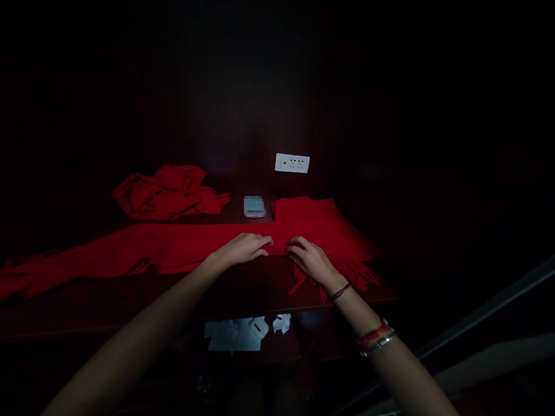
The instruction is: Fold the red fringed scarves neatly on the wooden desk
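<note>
scarf (182,245) under left hand (248,248) and right hand (311,260), both loosely curled, grip unclear; phone (254,207) at left hand's twelve o'clock.

The long red scarf (191,242) lies across the dark surface (260,289). Its left part is a long strip, a bit bumpy, with a wavy front edge and a messy left end. Its right part is wider and lies mostly flat, with a fringe (358,274) of thin red strings at the front.
</note>
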### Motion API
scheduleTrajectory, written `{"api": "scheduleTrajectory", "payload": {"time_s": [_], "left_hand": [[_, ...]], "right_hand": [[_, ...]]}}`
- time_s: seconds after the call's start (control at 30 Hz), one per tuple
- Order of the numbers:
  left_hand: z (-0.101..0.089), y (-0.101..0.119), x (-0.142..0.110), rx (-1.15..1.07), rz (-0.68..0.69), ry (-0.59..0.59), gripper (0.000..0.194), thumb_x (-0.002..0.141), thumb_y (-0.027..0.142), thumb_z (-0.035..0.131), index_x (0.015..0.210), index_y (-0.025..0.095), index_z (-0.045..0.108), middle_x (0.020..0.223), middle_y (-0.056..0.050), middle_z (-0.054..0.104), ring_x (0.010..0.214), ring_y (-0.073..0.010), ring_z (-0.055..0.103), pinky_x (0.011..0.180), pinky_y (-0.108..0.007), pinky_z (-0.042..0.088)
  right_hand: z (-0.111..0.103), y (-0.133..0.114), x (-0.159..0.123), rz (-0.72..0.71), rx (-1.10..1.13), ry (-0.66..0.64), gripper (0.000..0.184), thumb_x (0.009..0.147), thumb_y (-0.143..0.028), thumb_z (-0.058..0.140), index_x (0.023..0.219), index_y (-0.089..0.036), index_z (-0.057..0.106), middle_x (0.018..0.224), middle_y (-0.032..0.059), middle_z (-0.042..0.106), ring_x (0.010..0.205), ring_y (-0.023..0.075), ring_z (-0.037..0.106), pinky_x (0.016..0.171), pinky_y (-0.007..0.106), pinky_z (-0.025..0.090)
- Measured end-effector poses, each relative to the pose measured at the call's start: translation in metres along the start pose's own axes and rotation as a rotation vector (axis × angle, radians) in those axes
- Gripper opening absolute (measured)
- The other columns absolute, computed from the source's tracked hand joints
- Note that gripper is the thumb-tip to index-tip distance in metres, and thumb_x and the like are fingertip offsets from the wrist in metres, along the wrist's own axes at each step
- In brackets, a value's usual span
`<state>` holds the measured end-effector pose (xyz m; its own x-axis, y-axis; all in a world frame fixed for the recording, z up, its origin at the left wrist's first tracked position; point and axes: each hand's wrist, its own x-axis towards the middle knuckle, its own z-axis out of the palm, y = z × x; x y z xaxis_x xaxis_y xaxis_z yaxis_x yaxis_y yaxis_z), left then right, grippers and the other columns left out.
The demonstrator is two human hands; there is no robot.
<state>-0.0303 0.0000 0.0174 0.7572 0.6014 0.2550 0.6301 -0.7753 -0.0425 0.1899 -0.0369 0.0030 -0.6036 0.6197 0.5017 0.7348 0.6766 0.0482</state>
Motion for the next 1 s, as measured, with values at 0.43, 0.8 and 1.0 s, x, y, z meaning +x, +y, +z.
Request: {"api": "scheduleTrajectory", "payload": {"time_s": [0.43,0.8,1.0], "left_hand": [[-0.001,0.016,0.001,0.005,0.138,0.103,0.024,0.083,0.033,0.039,0.102,0.02,0.048,0.099,-0.003,0.051,0.087,-0.0135,0.05,0.074,-0.022,0.039],[0.004,0.021,0.0,0.203,0.209,0.159,0.019,0.084,0.028,0.038,0.081,0.016,0.053,0.082,-0.003,0.056,0.074,-0.0127,0.053,0.064,-0.021,0.039],[0.003,0.026,-0.001,0.309,0.273,0.149,0.021,0.083,0.027,0.037,0.074,0.017,0.054,0.072,-0.003,0.058,0.068,-0.0135,0.054,0.059,-0.022,0.037]], "right_hand": [[0.002,0.004,-0.004,-0.068,0.183,0.071,0.015,0.082,-0.018,0.039,0.086,-0.016,0.054,0.086,0.0064,0.056,0.082,0.0144,0.05,0.076,0.027,0.041],[0.004,0.004,-0.005,-0.028,0.309,0.173,0.015,0.081,-0.023,0.043,0.078,-0.017,0.056,0.074,0.0035,0.056,0.073,0.0131,0.049,0.069,0.026,0.04],[0.001,0.002,-0.006,-0.043,0.265,0.173,0.016,0.082,-0.025,0.043,0.088,-0.017,0.055,0.079,0.0042,0.056,0.076,0.0142,0.047,0.072,0.028,0.038]]}}
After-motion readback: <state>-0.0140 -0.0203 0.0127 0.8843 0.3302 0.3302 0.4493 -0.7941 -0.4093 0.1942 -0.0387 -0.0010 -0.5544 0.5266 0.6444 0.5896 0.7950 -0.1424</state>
